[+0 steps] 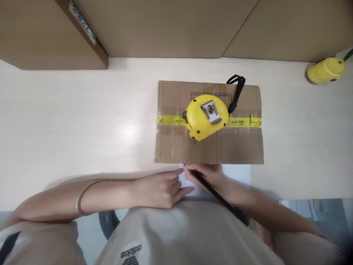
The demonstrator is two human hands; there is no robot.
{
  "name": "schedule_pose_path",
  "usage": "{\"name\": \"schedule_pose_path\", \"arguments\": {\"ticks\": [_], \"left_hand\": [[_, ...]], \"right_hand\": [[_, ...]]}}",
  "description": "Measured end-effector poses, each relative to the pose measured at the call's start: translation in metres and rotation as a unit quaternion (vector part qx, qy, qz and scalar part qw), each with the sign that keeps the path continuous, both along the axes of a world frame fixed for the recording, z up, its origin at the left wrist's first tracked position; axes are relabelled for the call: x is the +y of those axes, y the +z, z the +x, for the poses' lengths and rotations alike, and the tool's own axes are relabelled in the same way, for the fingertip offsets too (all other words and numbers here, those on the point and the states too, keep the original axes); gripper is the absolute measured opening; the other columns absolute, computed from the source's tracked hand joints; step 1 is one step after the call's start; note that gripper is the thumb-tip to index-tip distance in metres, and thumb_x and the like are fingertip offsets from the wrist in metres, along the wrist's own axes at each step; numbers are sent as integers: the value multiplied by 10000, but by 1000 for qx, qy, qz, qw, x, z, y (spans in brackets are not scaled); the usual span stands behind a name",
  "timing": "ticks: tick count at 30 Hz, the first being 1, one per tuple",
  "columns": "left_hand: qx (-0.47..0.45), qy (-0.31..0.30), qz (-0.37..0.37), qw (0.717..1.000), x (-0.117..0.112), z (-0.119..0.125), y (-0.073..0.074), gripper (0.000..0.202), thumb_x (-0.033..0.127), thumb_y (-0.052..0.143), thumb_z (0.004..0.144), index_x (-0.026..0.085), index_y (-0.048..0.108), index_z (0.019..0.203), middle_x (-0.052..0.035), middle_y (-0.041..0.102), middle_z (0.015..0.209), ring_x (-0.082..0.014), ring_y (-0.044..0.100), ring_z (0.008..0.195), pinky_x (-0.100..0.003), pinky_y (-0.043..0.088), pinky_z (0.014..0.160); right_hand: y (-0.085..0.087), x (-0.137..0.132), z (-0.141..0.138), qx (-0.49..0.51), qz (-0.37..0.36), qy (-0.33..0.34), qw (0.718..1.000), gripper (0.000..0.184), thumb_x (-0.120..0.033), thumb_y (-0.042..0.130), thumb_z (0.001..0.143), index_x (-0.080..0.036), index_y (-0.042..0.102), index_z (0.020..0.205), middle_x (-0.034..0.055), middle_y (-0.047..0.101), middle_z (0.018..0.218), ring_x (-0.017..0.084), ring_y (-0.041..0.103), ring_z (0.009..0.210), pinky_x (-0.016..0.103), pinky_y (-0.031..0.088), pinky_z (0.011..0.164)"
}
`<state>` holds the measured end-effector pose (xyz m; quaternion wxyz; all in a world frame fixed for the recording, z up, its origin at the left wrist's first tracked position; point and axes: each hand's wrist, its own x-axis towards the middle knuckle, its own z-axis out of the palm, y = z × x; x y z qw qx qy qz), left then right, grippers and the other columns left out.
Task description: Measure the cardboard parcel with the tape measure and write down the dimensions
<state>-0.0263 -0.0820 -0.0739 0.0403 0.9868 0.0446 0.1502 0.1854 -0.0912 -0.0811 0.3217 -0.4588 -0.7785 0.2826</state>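
Big box: a brown one [55, 36] stands far to the left, beyond the left fingers.
Bracelet: a thin band [79, 198] is on the left forearm, behind those fingers.
Left hand: it [157, 189] lies low over the paper; the fingers are apart, some bent, and one stretches close to the pen tip.
Taped box: a brown box [171, 147] with yellow printed tape [241, 122] lies just beyond the fingers of both hands.
Tape measure: the yellow one [194, 110] is on this box, its metal clip up and its black strap [239, 94] pointing away from the fingers.
Right hand: the fingers [215, 176] are narrow, closed around a black pen [217, 196].
Paper: a white sheet [237, 173] is under the fingers.
Yellow thing: it [325, 70] lies far to the right, beyond the right fingers.
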Motion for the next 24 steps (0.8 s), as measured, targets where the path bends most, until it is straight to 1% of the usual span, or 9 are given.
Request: {"name": "schedule_pose_path", "arguments": {"ticks": [4,10,13,19,24], "left_hand": [[-1,1,-2,1000,0,0,0,317,100,554,954,69,650,1255,1,699,685,-150,688,674,-389,536,1088],[3,-3,-4,1000,0,-1,1,333,106,574,941,61,653,1261,-1,700,694,-158,695,679,-387,545,1075],[0,-1,-3,1000,0,-1,0,329,105,567,948,63,649,1264,-3,699,692,-156,697,686,-388,545,1076],[4,-1,-5,1000,0,-1,0,333,110,576,941,59,653,1260,-8,704,704,-162,701,694,-392,543,1078],[5,0,0,1000,0,-1,1,328,104,555,951,71,650,1263,-1,703,699,-155,695,689,-391,537,1084]], "right_hand": [[0,0,-1,-4,9,-10,1000,222,-102,559,836,-194,569,634,-53,602,545,53,522,505,168,423,556],[1,0,0,-8,12,-8,1000,222,-108,556,838,-193,571,633,-51,610,544,54,527,505,162,432,563],[-1,-1,0,-7,26,-14,1000,224,-114,556,838,-194,566,629,-57,605,539,49,521,488,160,420,548],[-7,-3,-1,-12,52,-28,998,206,-99,595,808,-207,577,633,-57,627,543,62,552,498,178,422,555],[-8,-3,0,-17,43,-25,999,204,-114,581,819,-209,584,639,-55,630,548,61,549,504,174,430,561]]}}
